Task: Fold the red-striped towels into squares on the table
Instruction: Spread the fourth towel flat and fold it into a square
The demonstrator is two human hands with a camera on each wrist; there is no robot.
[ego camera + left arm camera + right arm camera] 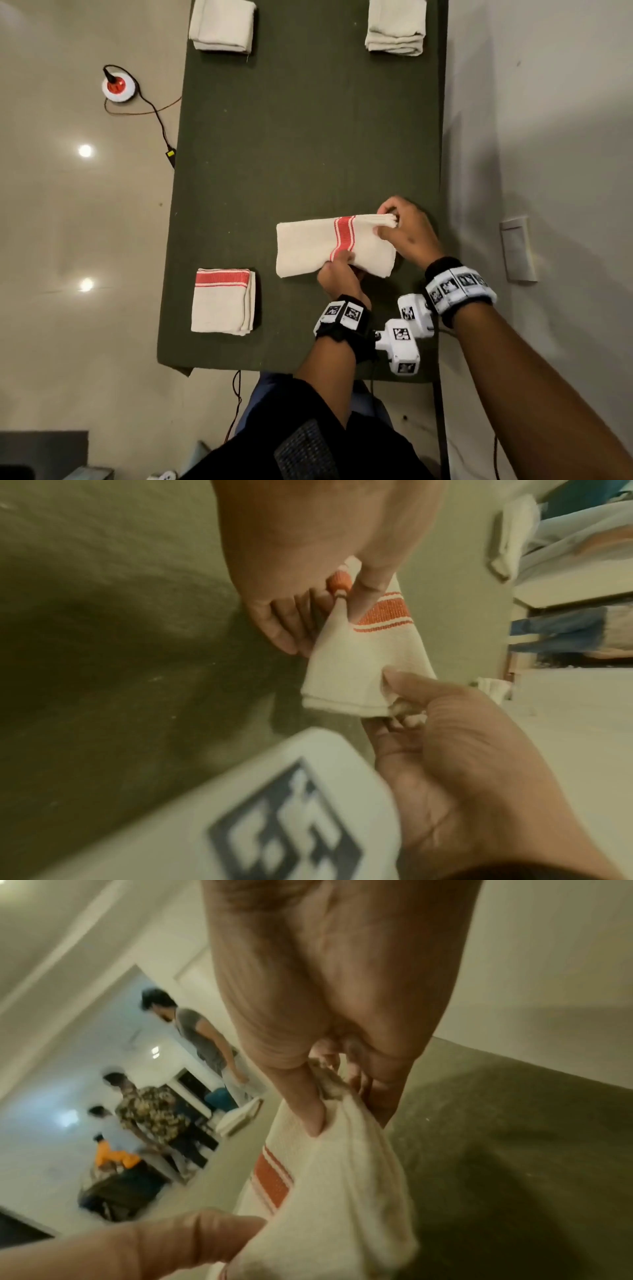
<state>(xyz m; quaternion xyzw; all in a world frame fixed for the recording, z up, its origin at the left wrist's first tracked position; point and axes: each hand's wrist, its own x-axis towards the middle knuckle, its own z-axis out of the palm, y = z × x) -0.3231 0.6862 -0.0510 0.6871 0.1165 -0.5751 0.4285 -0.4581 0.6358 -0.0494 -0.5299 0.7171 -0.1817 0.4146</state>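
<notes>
One towel (222, 301) lies folded square on the surface (308, 137). The left hand (337, 274) and right hand (406, 228) both pinch a second towel (308, 248), an oblong that likely needs one more fold.

A dark green table (301, 137) runs up the middle of the head view. On it lie a folded striped towel (222, 301) at lower left, a half-folded striped towel (308, 246) right of centre, a plain folded cloth (222, 25) at upper left and a stack of plain cloths (395, 27) at upper right.
</notes>
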